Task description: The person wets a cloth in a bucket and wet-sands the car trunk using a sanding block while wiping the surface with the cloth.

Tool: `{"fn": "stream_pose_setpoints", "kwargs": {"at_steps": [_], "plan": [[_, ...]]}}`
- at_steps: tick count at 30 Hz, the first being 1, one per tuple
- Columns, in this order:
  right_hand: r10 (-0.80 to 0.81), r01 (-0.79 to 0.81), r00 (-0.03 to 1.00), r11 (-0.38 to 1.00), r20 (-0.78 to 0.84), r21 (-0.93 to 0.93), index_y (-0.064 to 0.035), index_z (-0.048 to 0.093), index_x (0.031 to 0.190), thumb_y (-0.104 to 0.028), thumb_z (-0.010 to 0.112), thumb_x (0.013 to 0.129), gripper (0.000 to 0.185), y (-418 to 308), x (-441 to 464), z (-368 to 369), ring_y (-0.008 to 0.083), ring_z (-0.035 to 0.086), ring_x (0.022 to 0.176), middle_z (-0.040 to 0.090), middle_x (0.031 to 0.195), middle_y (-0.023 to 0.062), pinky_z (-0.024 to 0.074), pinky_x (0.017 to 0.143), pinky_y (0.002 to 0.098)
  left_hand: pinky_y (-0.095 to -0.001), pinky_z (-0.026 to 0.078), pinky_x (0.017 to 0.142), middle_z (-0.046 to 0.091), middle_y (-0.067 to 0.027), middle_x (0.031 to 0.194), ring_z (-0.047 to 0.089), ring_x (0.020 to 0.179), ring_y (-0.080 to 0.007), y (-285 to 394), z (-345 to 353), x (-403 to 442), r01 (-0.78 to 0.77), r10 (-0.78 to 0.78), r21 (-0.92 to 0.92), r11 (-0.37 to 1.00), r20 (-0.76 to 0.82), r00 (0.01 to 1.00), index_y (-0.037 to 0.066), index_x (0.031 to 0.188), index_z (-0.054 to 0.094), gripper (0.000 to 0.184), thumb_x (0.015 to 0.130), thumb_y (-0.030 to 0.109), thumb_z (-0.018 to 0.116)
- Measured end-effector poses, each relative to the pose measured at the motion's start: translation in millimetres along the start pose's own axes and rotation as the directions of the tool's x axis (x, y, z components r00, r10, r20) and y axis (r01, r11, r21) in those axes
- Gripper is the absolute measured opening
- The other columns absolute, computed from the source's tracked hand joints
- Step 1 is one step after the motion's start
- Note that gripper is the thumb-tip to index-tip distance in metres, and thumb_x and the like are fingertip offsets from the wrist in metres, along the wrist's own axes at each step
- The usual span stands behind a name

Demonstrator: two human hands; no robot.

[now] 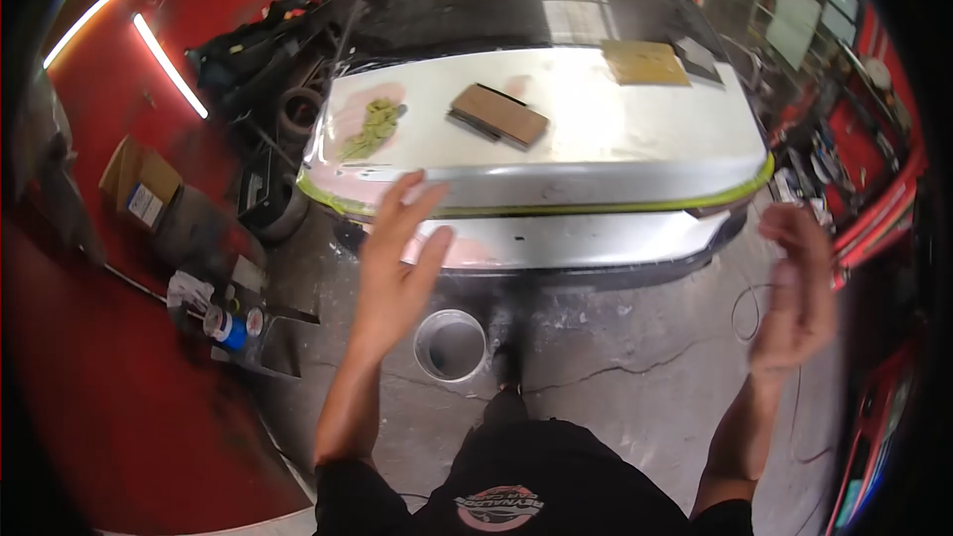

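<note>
Raised in front of the car's rear edge, my left hand [399,263] has its fingers apart and holds nothing. My right hand [794,288] is up at the right, past the bumper corner, slightly blurred, with fingers apart and nothing visible in it. Between and beyond them lies the pale trunk lid [615,129] of a car. A brown sanding block [499,115] rests near its middle, and a crumpled yellow-green cloth [373,129] lies on its left part. A tan sheet [643,64] and a grey sheet [699,60] are at its back right. Yellow-green tape [556,207] runs along its lower edge.
A white bucket [451,345] stands on the floor before me. To the left are a small stand with a blue container [230,332], a cardboard box [141,182] and tires [283,208]. A thin hose [799,397] lies on the floor at right.
</note>
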State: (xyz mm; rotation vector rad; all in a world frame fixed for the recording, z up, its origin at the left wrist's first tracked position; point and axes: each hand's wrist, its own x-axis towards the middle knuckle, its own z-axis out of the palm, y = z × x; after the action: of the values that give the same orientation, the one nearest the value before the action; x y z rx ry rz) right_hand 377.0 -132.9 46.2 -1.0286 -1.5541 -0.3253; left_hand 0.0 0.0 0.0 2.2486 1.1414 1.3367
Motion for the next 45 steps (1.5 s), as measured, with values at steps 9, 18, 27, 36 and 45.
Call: {"fn": "stream_pose_setpoints", "kwargs": {"at_steps": [9,18,27,36,45], "plan": [[0.136,-0.046,0.874,0.979,0.467,-0.199,-0.0062,0.066,0.148,-0.013,0.081,0.093,0.058,121.6,29.8,255.2,0.0452,0.059,0.134,0.058,0.146,0.0290,0.0508,0.112,0.0508,-0.0621,0.033,0.125,0.042,-0.0349,0.163,0.041,0.152,-0.0524,-353.2,15.5,127.1,0.304,-0.250,0.381,0.873,-0.185,0.950,0.010,0.165,0.046,0.074,0.104,0.043,0.070],[0.344,0.046,0.679,0.862,0.649,-0.505,-0.0154,0.047,0.164,-0.045,0.086,0.084,0.094,189.4,48.2,412.9,0.0513,0.048,0.140,0.049,0.152,0.0336,0.0440,0.112,0.0598,-0.0687,0.021,0.127,0.042,-0.0369,0.163,0.039,0.152,-0.0536,-357.1,155.2,194.0,0.119,-0.116,0.452,0.884,-0.034,0.993,0.007,0.170,0.037,0.078,0.109,0.053,0.056],[0.312,0.015,0.706,0.891,0.636,-0.454,-0.0127,0.062,0.150,-0.024,0.083,0.086,0.069,247.5,53.6,382.4,0.0446,0.059,0.125,0.060,0.137,0.0258,0.0486,0.107,0.0534,-0.0653,0.019,0.128,0.033,-0.0354,0.168,0.029,0.157,-0.0537,-280.5,161.5,205.4,0.269,-0.256,0.208,0.940,-0.086,0.963,-0.005,0.167,0.032,0.072,0.114,0.043,0.048],[0.111,0.127,0.742,0.945,0.661,-0.300,-0.0068,0.061,0.153,-0.019,0.079,0.090,0.067,292.2,43.8,333.8,0.0478,0.050,0.139,0.050,0.157,0.0266,0.0418,0.118,0.0552,-0.0581,0.014,0.134,0.023,-0.0246,0.180,0.019,0.167,-0.0422,-395.0,74.8,176.8,0.578,-0.649,0.681,0.450,-0.196,0.735,-0.005,0.171,0.025,0.092,0.113,0.066,0.034],[0.070,0.133,0.729,0.962,0.681,-0.241,-0.0039,0.061,0.152,-0.026,0.079,0.089,0.069,308.7,44.0,335.5,0.0479,0.048,0.138,0.048,0.155,0.0296,0.0367,0.119,0.0611,-0.0624,0.018,0.132,0.026,-0.0329,0.176,0.021,0.165,-0.0467,-513.0,12.1,216.0,0.837,-0.704,0.487,0.250,-0.502,0.502,-0.012,0.167,0.025,0.101,0.110,0.070,0.033]]}}
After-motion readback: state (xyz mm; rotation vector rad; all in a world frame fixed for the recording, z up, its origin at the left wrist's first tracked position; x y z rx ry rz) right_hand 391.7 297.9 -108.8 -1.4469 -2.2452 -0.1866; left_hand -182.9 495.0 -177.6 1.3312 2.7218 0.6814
